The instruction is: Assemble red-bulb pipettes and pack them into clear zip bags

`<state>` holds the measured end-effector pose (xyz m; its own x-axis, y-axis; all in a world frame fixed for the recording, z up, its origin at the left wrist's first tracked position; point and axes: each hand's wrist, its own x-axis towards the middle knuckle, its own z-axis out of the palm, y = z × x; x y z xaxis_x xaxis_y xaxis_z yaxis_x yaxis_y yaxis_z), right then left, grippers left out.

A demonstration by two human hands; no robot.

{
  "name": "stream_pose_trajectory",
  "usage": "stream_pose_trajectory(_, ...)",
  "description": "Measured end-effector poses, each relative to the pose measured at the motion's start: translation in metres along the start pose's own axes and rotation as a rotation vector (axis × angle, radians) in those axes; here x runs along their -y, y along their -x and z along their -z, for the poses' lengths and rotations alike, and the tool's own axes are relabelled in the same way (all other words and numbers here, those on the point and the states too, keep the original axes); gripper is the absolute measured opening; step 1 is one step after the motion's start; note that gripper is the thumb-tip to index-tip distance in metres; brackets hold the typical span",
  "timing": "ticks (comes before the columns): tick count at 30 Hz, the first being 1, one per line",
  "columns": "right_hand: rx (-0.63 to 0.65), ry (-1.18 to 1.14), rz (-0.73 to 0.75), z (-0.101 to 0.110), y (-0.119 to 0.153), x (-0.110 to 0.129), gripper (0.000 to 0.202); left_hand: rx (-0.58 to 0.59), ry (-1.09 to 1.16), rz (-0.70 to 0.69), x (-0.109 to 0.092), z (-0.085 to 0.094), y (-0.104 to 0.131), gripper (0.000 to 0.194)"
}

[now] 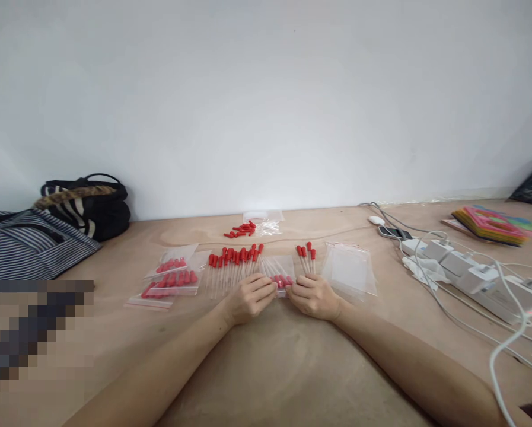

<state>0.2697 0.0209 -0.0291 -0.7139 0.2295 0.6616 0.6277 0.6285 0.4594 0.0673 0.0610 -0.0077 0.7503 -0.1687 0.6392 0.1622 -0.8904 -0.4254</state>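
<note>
Between my hands lies a clear bag of red-bulbed droppers, its near edge by my fingertips. My left hand has its fingers closed on the bag's left near corner. The right near corner is pinched by my right hand. Several loose droppers with red bulbs lie in a row left of the bag. More droppers stick out beyond my right hand. Filled bags are stacked at the left, and flat clear bags lie at the right.
Loose red bulbs and another clear bag lie near the wall. A power strip with chargers and white cables runs along the right. Coloured sheets sit behind it. A black bag and striped cloth are at the left.
</note>
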Motion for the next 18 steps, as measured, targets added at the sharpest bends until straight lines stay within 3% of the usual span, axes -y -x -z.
stream_pose_trajectory(8, -0.022, 0.053, -0.058, 0.0001, 0.0014, -0.0004, 0.015, -0.007, -0.031, 0.033, 0.004, 0.0086, 0.0066, 0.012)
stream_pose_trajectory(18, -0.07, 0.027, -0.04, -0.0015, -0.0044, 0.0041, 0.017, -0.033, -0.023, 0.03, 0.0033, 0.0067, 0.0089, 0.011)
